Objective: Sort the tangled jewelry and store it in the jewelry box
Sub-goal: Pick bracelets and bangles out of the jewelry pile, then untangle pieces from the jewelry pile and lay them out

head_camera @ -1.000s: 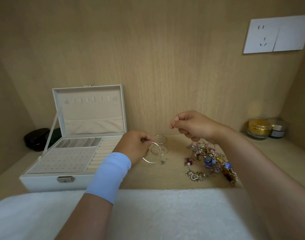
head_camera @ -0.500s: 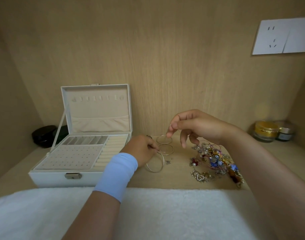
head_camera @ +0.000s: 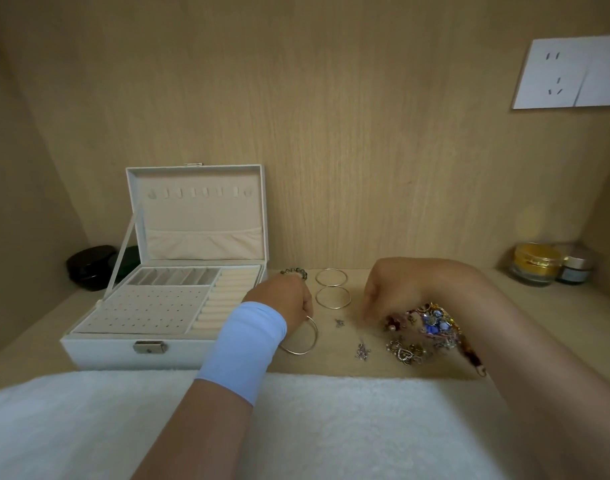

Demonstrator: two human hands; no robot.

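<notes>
White fluffy towel (head_camera: 331,427) spans the near edge. On the left, the white jewelry box (head_camera: 102,355) stands open with its lid upright. Just right of it, the left hand (head_camera: 283,301) curls round a silver bangle (head_camera: 316,336). The right hand (head_camera: 397,289) points its fingers down at the left edge of the tangled jewelry (head_camera: 435,327); blur hides whether they pinch anything. Two more bangles (head_camera: 332,286) lie between the hands.

Pale wood-grain back wall (head_camera: 331,116), white socket plate (head_camera: 556,77) (upper right), perhaps an alcove
</notes>
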